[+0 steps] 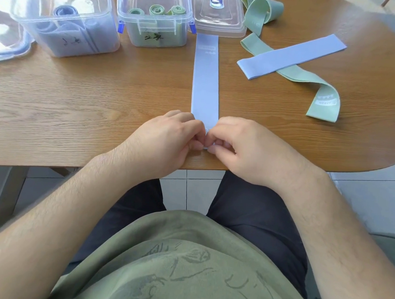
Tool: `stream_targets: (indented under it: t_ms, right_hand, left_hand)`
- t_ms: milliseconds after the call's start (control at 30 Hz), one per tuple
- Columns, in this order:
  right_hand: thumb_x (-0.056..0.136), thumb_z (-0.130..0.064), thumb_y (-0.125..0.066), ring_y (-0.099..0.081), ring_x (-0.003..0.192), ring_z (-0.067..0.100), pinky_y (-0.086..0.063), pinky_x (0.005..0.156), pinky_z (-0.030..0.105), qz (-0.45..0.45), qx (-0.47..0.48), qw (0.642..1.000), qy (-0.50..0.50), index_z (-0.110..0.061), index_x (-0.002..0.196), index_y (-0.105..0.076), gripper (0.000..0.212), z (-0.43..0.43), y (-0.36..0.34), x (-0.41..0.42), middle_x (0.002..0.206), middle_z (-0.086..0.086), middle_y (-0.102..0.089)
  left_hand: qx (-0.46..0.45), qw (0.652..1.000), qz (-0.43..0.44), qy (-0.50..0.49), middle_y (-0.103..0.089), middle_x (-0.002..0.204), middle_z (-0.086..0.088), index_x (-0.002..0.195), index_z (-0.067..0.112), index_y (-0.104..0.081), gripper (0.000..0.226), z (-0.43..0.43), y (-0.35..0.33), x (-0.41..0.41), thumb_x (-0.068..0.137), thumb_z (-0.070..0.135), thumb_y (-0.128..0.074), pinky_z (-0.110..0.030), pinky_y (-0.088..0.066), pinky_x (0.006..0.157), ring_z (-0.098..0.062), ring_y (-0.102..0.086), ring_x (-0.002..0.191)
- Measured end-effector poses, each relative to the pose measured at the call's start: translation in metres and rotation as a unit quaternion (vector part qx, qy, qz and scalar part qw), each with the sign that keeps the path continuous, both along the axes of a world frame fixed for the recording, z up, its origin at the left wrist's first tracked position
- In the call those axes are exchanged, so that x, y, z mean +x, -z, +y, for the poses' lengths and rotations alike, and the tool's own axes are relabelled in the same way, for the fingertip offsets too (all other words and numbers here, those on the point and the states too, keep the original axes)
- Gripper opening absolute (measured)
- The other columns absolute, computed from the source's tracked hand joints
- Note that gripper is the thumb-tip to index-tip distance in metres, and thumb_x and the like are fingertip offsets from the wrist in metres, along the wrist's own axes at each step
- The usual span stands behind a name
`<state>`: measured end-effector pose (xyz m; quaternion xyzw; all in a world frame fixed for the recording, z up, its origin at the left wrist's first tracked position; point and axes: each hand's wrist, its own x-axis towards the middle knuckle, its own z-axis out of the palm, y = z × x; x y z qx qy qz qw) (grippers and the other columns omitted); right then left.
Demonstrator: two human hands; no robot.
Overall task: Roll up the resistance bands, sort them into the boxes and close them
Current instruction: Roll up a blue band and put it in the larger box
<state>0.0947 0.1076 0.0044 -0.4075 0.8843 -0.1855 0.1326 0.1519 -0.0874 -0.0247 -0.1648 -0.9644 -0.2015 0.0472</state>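
Blue band (205, 81) lies flat on the wooden table (80, 102), running straight away from my grip. My left hand (169, 138) and right hand (240, 147) pinch its near end together. Beyond my left hand sit two open boxes, blue rolls (64, 12) in one, green rolls (157, 10) in the other.

Your single head camera looks forward and steeply down, close over the wooden table's (80, 102) near edge.
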Motion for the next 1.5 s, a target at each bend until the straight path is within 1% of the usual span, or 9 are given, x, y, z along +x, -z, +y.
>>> stream_targets:
  t_ms: [200,367,533,633,767,933,1133,1333,1500]
  right_hand:
    - [0.101,-0.023,-0.052,-0.048,0.077,-0.002,-0.036,0.071,0.022,-0.043,0.040,0.998,0.015,-0.029,0.102,-0.066,0.015,-0.004,-0.002,-0.009,0.084,-0.018,-0.048]
    - [0.100,-0.026,-0.057,-0.054,0.076,0.003,-0.040,0.066,0.024,-0.084,0.028,0.995,0.045,-0.034,0.098,-0.064,0.011,-0.004,-0.006,-0.014,0.082,-0.016,-0.056]
    - [0.096,-0.027,-0.062,-0.057,0.073,0.006,-0.050,0.069,0.030,-0.128,0.022,0.988,0.080,-0.035,0.093,-0.064,0.008,-0.007,-0.008,-0.018,0.085,-0.011,-0.064]
    - [0.095,-0.028,-0.066,-0.057,0.081,0.005,-0.051,0.076,0.030,-0.127,0.018,0.987,0.096,-0.035,0.088,-0.067,0.009,-0.009,-0.009,-0.019,0.092,-0.012,-0.059]
    - [0.091,-0.031,-0.071,-0.057,0.076,0.005,-0.049,0.072,0.027,-0.150,0.007,0.981,0.121,-0.035,0.086,-0.068,0.007,-0.010,-0.010,-0.021,0.088,-0.013,-0.060]
    - [0.091,-0.027,-0.070,-0.057,0.071,0.005,-0.048,0.067,0.024,-0.149,-0.012,0.982,0.115,-0.033,0.086,-0.068,0.008,-0.008,-0.010,-0.018,0.081,-0.012,-0.063]
    - [0.092,-0.016,-0.063,-0.057,0.076,0.005,-0.052,0.070,0.029,-0.066,-0.037,0.995,0.064,-0.028,0.088,-0.068,0.013,0.000,-0.005,-0.007,0.084,-0.013,-0.061]
    - [0.088,-0.025,-0.077,-0.058,0.079,0.007,-0.050,0.074,0.032,-0.062,-0.028,0.996,0.052,-0.025,0.090,-0.067,0.010,0.000,-0.003,-0.011,0.085,-0.012,-0.058]
    - [0.093,-0.025,-0.070,-0.055,0.077,0.006,-0.045,0.069,0.025,-0.049,-0.027,0.997,0.052,-0.025,0.089,-0.068,0.005,-0.002,-0.002,-0.014,0.084,-0.011,-0.057]
  left_hand:
    - [0.018,1.000,-0.009,-0.005,-0.060,0.092,0.000,0.097,0.014,-0.062,0.010,0.002,0.002,-0.004,0.097,0.020,-0.054,-0.046,-0.050,0.080,-0.025,-0.054,0.090]
    - [0.054,0.998,0.024,-0.014,-0.042,0.088,0.008,0.091,0.010,-0.066,0.008,0.002,0.003,-0.007,0.089,0.006,-0.060,-0.019,-0.030,0.078,-0.015,-0.040,0.082]
    - [0.077,0.997,0.008,-0.005,-0.047,0.087,0.009,0.095,0.011,-0.063,0.010,0.000,0.003,-0.004,0.092,0.003,-0.057,-0.009,-0.032,0.075,-0.009,-0.038,0.081]
    - [0.061,0.998,0.030,0.010,-0.055,0.088,-0.004,0.095,0.008,-0.067,0.013,0.000,0.005,-0.001,0.093,0.005,-0.055,-0.017,-0.029,0.070,-0.021,-0.047,0.078]
    - [0.060,0.997,0.035,0.035,-0.056,0.090,-0.002,0.097,0.010,-0.070,0.026,-0.003,0.002,0.000,0.096,0.010,-0.044,-0.021,-0.035,0.075,-0.022,-0.050,0.079]
    - [0.074,0.997,0.023,0.022,-0.056,0.096,0.002,0.092,0.013,-0.074,0.006,-0.009,0.006,0.000,0.089,0.017,-0.076,-0.007,-0.032,0.082,-0.007,-0.043,0.082]
    - [0.067,0.997,0.021,0.015,-0.061,0.088,0.000,0.086,0.013,-0.075,0.017,-0.004,0.002,-0.005,0.089,0.023,-0.062,-0.023,-0.042,0.078,-0.020,-0.058,0.083]
    - [0.055,0.998,0.023,0.009,-0.061,0.086,0.001,0.094,0.012,-0.068,0.034,-0.003,-0.002,-0.007,0.093,0.034,-0.043,-0.035,-0.050,0.071,-0.022,-0.057,0.082]
    - [0.036,0.998,0.048,0.016,-0.058,0.088,-0.005,0.093,0.010,-0.069,0.029,-0.004,0.003,-0.009,0.096,0.026,-0.045,-0.043,-0.052,0.072,-0.026,-0.056,0.080]
